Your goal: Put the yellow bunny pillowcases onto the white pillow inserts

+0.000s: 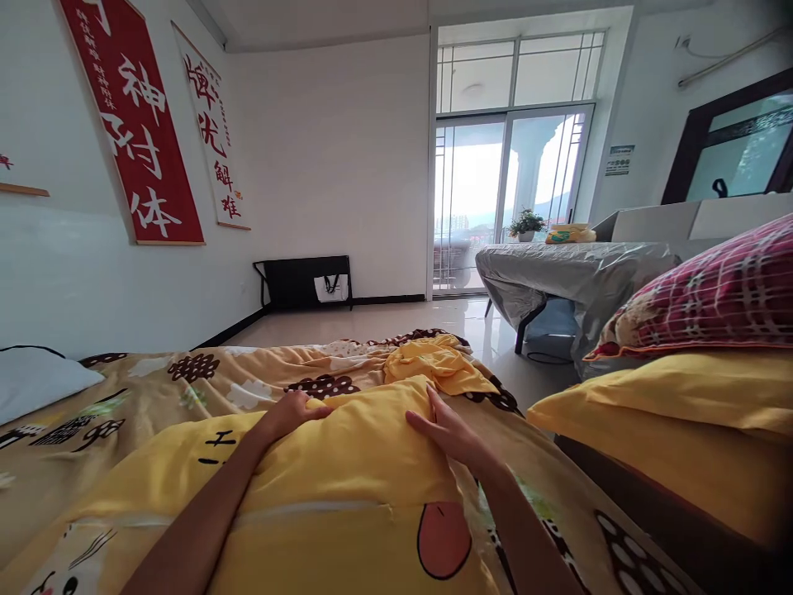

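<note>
A plump yellow pillow [347, 446] with printed cartoon figures and a red-pink oval patch lies before me on a patterned blanket [248, 376]. My left hand [296, 416] grips its far edge, the thumb on top and the other fingers mostly hidden behind the edge. At the pillow's far right corner, my right hand [452, 430] holds its side between the thumb and fingers. Just beyond the corner is a crumpled yellow cloth [437, 364], lying on the blanket.
On the right, a plaid red pillow [719, 289] rests on yellow bedding [694, 413]. Behind it stands a plastic-covered table [557, 264] with a potted plant [526, 225]. A white pillow [43, 380] is at far left. A black folded frame [297, 283] leans against the wall.
</note>
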